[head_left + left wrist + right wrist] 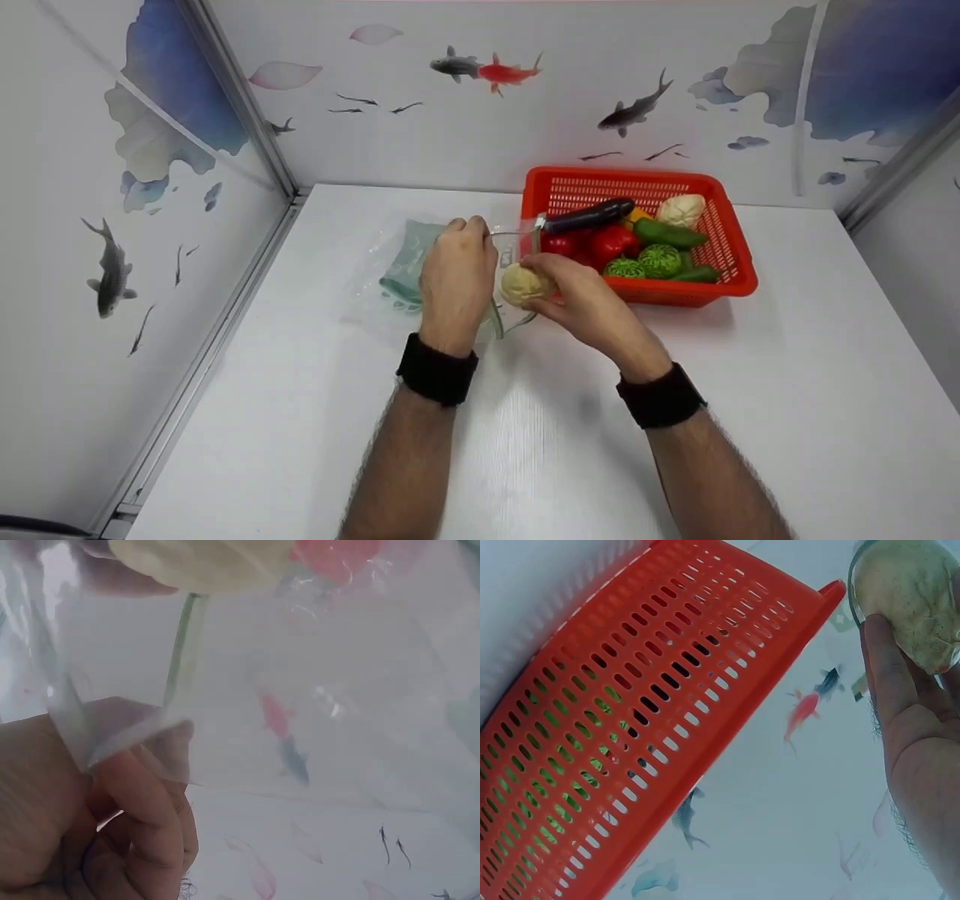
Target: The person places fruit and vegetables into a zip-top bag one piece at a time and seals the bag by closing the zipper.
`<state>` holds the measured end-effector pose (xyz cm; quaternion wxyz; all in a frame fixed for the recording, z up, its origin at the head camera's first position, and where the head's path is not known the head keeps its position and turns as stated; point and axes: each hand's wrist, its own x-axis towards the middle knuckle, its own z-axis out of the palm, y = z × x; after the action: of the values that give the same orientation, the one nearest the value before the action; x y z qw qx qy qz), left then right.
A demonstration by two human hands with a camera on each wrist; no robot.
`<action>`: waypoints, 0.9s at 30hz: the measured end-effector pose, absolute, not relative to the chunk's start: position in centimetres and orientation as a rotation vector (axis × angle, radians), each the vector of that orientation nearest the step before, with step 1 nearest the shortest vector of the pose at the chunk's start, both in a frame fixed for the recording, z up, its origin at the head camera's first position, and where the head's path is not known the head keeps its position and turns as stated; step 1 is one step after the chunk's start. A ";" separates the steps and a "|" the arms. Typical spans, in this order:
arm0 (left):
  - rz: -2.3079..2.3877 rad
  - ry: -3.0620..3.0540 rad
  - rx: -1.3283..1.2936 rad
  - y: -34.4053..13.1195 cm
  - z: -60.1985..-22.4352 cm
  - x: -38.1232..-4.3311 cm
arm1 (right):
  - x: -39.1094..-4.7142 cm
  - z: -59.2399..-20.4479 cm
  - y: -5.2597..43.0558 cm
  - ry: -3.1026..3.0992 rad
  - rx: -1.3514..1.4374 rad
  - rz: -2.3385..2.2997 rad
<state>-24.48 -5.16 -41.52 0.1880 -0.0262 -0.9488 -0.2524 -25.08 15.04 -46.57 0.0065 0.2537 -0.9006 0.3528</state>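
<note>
My left hand (459, 274) grips the edge of a clear plastic bag (386, 255) with green trim; curled fingers pinch the film in the left wrist view. The bag's mouth stands partly spread toward the right. Between the fingers and thumb of my right hand (589, 304) is a small cream-coloured cabbage (523, 285), held at the bag's mouth. In the right wrist view the cabbage (907, 600) shows a wrinkled surface, with fingertips against its underside. Through the film in the left wrist view, the cabbage (217, 562) appears along the top edge.
Just right of the bag, a red plastic basket (739, 259) stands on the white table (525, 450). It contains an eggplant (589, 216), red peppers (615, 244), green striped balls (660, 261), a green pepper (671, 234) and another pale cabbage (682, 210). Printed walls enclose the table.
</note>
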 end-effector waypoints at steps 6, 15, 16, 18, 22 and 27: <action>-0.791 -2.665 -0.048 -4.9 -40.6 -23.6 | -25.1 -47.0 14.3 -2.720 0.914 1.167; -0.754 -2.653 -0.030 -4.6 -40.9 -23.9 | -24.9 -46.0 15.4 -2.673 0.886 1.091; -0.756 -2.652 -0.032 -4.6 -40.9 -24.0 | -24.9 -45.9 15.6 -2.687 0.878 1.076; -0.761 -2.653 -0.035 -4.6 -40.9 -24.0 | -25.0 -45.7 16.0 -2.723 0.860 1.058; -0.755 -2.642 -0.042 -4.7 -40.9 -24.0 | -25.1 -45.4 16.8 -2.792 0.811 1.054; -0.761 -2.609 -0.057 -4.8 -41.1 -24.1 | -25.3 -45.1 18.0 -2.837 0.730 0.996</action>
<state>-24.09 -4.83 -41.06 0.2102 -0.0206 -0.9384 -0.2736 -25.33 18.00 -45.15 0.0239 0.2359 -0.9167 0.3217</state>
